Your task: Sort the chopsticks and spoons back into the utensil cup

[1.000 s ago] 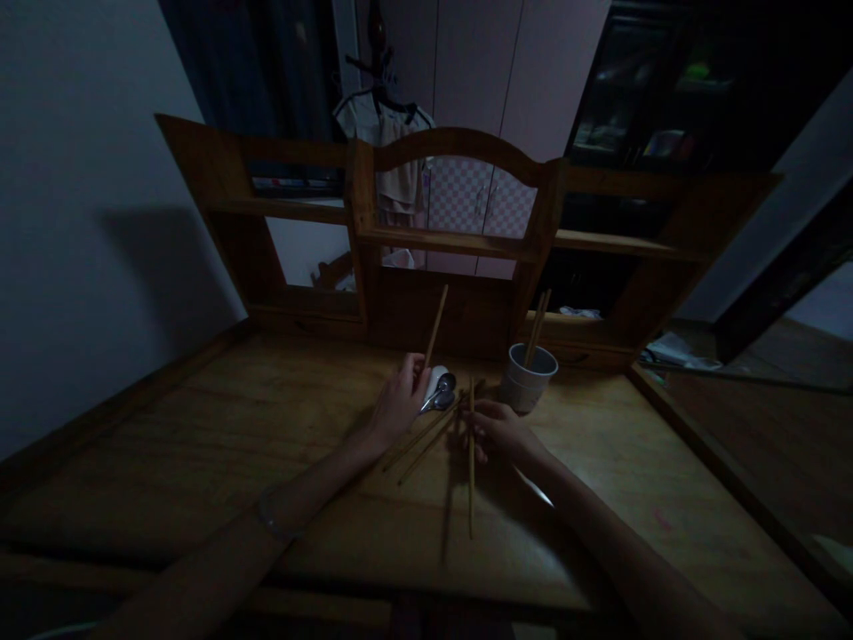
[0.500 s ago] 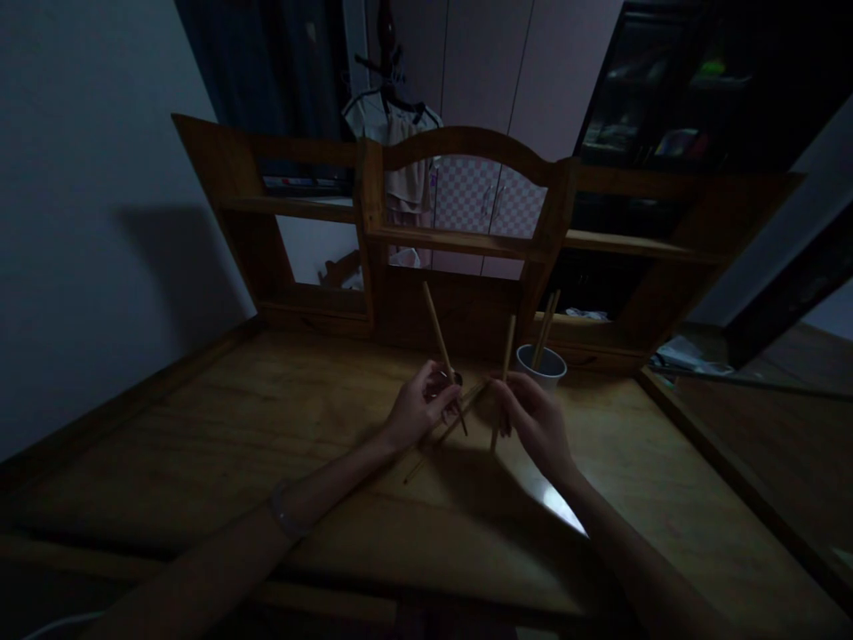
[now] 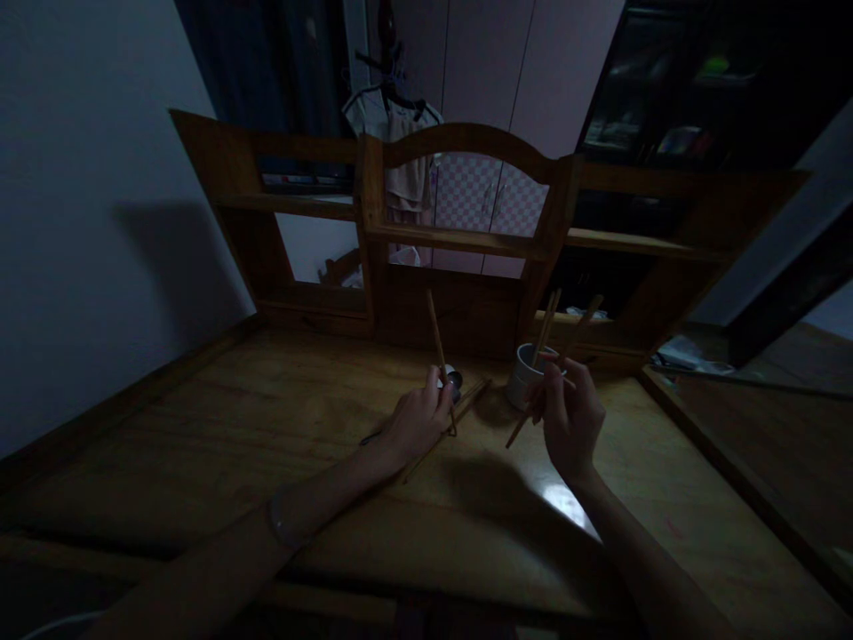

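Observation:
My left hand (image 3: 414,421) is closed on a chopstick (image 3: 435,331), held nearly upright over the table. Just beyond its fingers lies a shiny, dark round piece (image 3: 456,382), perhaps a spoon's bowl, partly hidden by the hand. Below, loose chopsticks (image 3: 474,395) lie slantwise on the wood. My right hand (image 3: 571,420) pinches another chopstick (image 3: 586,320), tilted with its upper end to the right. This hand is in front of a pale cup (image 3: 520,384) and hides part of it. Several chopsticks (image 3: 545,324) stand in the cup.
A wooden table (image 3: 267,400) spreads beneath my hands. Along its back edge rises a wooden shelf unit (image 3: 459,238) with open compartments. A wall (image 3: 99,267) borders the left side. Clothes on a hanger (image 3: 406,169) and pink cabinet doors (image 3: 480,80) are beyond.
My right hand has moved right, toward the cup, and its chopstick has gone from upright to tilted. My left hand has turned and lowered slightly, exposing more of the dark round piece.

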Motion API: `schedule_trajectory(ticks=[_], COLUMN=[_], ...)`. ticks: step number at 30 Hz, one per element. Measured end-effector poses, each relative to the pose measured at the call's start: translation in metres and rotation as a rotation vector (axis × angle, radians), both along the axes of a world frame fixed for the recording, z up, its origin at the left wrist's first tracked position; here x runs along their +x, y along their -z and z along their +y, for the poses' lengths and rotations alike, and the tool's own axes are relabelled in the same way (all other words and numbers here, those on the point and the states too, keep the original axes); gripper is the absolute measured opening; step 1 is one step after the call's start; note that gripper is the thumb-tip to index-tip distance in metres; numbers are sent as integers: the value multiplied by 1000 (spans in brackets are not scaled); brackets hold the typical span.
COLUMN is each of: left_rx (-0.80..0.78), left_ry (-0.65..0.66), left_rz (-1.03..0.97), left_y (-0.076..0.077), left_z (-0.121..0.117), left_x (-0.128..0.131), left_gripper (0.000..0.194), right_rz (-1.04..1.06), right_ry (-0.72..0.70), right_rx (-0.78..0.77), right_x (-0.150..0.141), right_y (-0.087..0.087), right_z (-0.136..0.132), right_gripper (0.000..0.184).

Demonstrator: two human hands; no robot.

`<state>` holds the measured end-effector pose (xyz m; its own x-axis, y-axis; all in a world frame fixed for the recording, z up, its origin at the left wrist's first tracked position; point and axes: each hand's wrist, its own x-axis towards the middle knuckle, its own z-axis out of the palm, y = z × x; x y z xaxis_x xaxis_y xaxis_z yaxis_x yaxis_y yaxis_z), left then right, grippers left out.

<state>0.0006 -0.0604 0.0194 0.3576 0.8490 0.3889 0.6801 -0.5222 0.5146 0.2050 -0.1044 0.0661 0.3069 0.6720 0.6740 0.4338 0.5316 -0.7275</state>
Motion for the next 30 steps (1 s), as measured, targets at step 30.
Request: schedule_trajectory(ticks=[30], left_rx=[61], left_ry=[497], left_rz=[-105], left_y=[7], left_z=[-8], left_x=[7], left_gripper=[21], right_rz=[-387], right_ry=[-363], right_rx=[64], right_x=[-9], right_y=[9], right_z=[-2], right_gripper=[18])
